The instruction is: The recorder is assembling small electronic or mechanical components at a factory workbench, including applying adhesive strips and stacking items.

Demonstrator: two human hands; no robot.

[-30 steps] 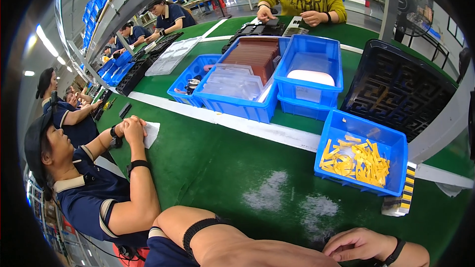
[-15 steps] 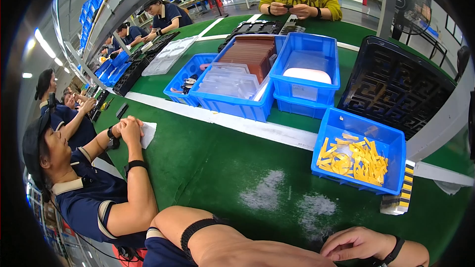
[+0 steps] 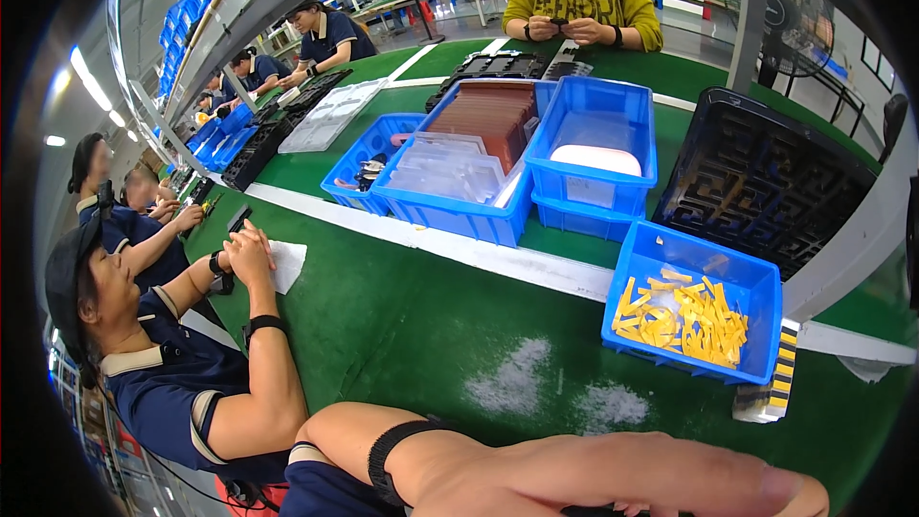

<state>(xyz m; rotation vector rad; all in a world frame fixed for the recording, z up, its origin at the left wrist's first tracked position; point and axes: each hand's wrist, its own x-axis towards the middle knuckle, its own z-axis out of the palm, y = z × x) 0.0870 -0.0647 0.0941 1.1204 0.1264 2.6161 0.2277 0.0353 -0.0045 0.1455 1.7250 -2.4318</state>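
- Green in the tabletop [image 3: 412, 345], with pale scuffed patches [image 3: 613, 404] just beyond the hands.
- Note the left hand [image 3: 641, 471], stretched rightward across the lower edge, finger extended, in front of the right hand [image 3: 632, 509]. With the palm side turned away, cannot tell whether closed on anything.
- As for the right, mostly hidden behind the left: cannot tell whether apart or clamped.
- Look for the yellow strips [image 3: 713, 325] well beyond the fingers, lying loose in a heap inside the nearest blue bin [image 3: 728, 263], at the right.
- To rest the hands well here, judging by the layout, hold both low and relaxed, wrists unstrained, without pressing one hard upon the other.
- Mind the space at the left: leave elbow room beside the co-worker's clasped hands [image 3: 249, 254] and the white sheet [image 3: 287, 263].
- Stay off the bin's rim and the striped yellow-and-black piece [image 3: 783, 373] at the near right corner; likely easy to nudge.
- Take care around the strips, probably light and quick to scatter if knocked.
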